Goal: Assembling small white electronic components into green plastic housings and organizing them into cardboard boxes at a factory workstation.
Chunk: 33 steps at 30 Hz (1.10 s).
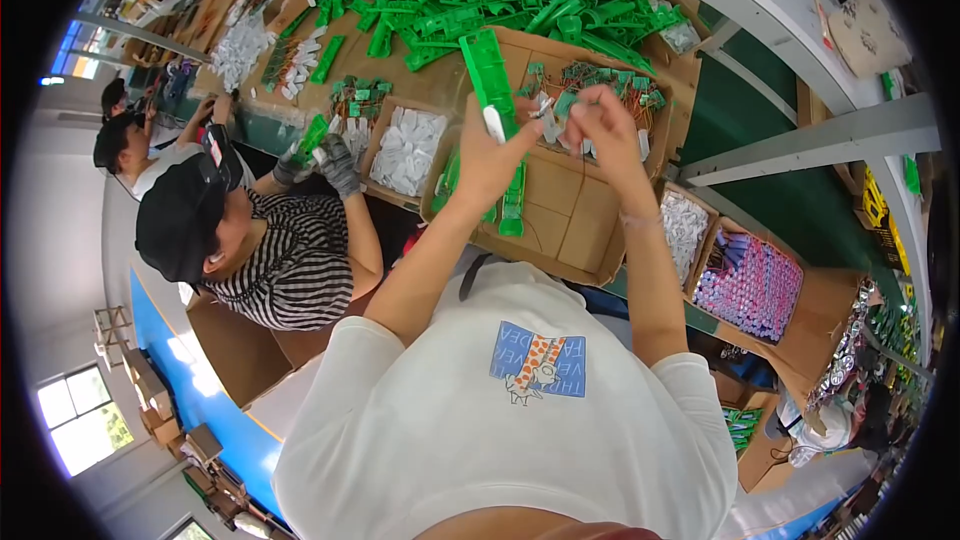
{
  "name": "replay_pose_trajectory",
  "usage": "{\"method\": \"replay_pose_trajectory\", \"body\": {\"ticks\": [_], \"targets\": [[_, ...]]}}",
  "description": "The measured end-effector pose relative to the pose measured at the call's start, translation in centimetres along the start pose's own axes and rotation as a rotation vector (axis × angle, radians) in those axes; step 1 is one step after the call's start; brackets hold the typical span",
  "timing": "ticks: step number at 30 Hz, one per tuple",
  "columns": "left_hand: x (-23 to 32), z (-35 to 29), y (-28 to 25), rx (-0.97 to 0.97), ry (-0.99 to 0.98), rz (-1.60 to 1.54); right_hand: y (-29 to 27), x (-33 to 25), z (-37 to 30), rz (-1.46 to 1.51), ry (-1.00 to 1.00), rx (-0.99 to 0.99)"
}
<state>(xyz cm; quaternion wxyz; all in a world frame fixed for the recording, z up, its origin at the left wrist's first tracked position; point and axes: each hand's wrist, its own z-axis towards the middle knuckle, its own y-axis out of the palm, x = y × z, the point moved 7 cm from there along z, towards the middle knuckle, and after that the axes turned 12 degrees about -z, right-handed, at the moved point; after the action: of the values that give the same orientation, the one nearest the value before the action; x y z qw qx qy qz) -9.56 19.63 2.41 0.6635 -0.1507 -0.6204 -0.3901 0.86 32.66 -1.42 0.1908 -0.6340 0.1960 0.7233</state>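
Left hand (487, 162) clamped around a long, hollow green plastic shell (485, 65), near the left edge of the cardboard box (548, 205)! Right hand (610, 140) half-curled; whether it's gripping, I can't tell.

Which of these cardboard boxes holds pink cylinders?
The box right of the person's right hand, just past the white parts; no other box shows pink contents.

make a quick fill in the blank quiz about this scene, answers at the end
The part in the left hand is coloured ____.
The co-worker in stripes wears a cap coloured ____.
Left or right: the pink cylinders lie on the picture's ____ side.

Missing words: green; black; right.
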Motion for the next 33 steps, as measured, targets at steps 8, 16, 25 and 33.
{"method": "replay_pose_trajectory", "body": {"ticks": [8, 16, 25, 33], "targets": [[1.3, -2.3, 1.0, 0.000, 0.061, 0.056, 3.8, -1.4, -5.0, -0.013, -0.043, 0.264], [3.6, -3.7, 0.6, -0.055, 0.302, 0.421, 4.2, -1.9, -5.8, -0.028, -0.036, 0.194], [-2.1, -4.2, -0.2, -0.064, -0.703, -0.520, 4.4, -0.5, -5.3, 0.263, 0.027, -0.164], [1.2, -4.4, -0.7, 0.011, 0.120, 0.257, 5.0, 0.0, -5.5, -0.092, 0.063, 0.088]]}}
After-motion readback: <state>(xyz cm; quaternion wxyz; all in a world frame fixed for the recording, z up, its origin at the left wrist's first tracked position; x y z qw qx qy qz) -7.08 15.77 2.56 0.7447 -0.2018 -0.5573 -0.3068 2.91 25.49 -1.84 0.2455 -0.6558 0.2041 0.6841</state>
